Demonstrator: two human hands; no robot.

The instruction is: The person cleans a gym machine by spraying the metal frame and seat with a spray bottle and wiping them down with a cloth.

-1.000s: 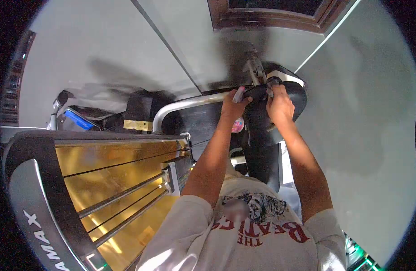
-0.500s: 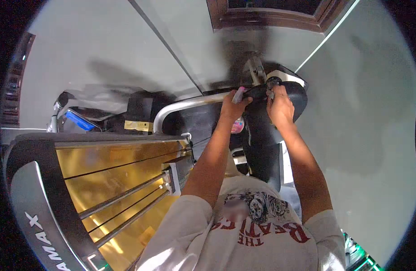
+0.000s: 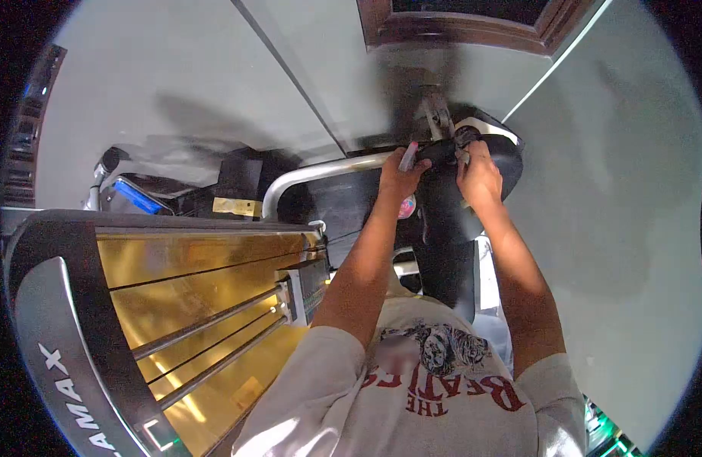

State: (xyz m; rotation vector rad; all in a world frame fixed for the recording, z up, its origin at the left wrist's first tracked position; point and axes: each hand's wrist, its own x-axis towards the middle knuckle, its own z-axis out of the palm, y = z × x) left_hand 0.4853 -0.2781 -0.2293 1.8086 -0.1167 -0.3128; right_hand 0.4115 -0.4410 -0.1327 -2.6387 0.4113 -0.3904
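Observation:
My left hand (image 3: 400, 177) is closed round a small bottle with a pink top (image 3: 410, 154), beside the black grip at the end of a curved metal bar (image 3: 328, 169). A round pink label (image 3: 406, 206) shows just below that wrist. To the right, my right hand (image 3: 479, 177) is pinched on a pale cloth (image 3: 463, 158), against the dark knob (image 3: 466, 136) at the top of the black pad (image 3: 505, 161). The fingertips of both hands are partly hidden.
A weight machine with a grey panel (image 3: 58, 327) and weight stack (image 3: 305, 291) stands at left. Beyond it are a blue object (image 3: 138, 196) and a yellow label (image 3: 237, 207). A grey wall (image 3: 617, 190) and a brown window frame (image 3: 457, 35) lie ahead.
The view has shifted slightly. Both hands remain near the black grip and knob, with only small changes in their pose.

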